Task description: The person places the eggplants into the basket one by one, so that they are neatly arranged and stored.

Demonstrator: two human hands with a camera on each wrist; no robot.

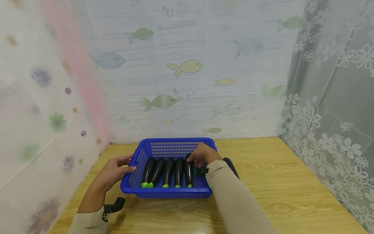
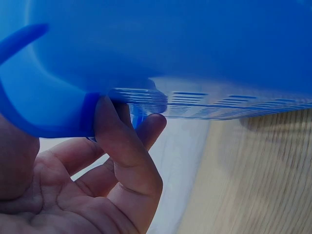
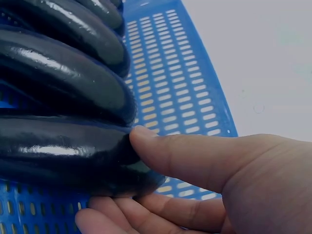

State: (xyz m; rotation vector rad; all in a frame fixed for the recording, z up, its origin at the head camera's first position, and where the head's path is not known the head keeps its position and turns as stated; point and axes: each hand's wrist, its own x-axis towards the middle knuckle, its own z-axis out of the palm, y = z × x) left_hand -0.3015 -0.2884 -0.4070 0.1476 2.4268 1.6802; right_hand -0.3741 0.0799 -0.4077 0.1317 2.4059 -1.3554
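Note:
Several dark purple eggplants with green stem ends, among them a middle eggplant (image 1: 168,172), lie side by side in a blue plastic basket (image 1: 175,190). My right hand (image 1: 203,154) reaches over the basket's right part and holds the far end of the rightmost eggplant (image 1: 189,177). In the right wrist view the thumb (image 3: 170,151) is on top of this eggplant (image 3: 58,151), with the other fingers along its lower side. At the basket's left side, my left hand (image 1: 112,170) grips the rim (image 2: 58,127), thumb and fingers bent about it.
Another eggplant (image 1: 231,167) lies on the wooden table (image 1: 280,182) outside the basket, partly hidden by the right sleeve. A fish-patterned curtain (image 1: 187,97) hangs behind the table. Flower-patterned sheets stand at both sides. Each wrist wears a small black camera mount.

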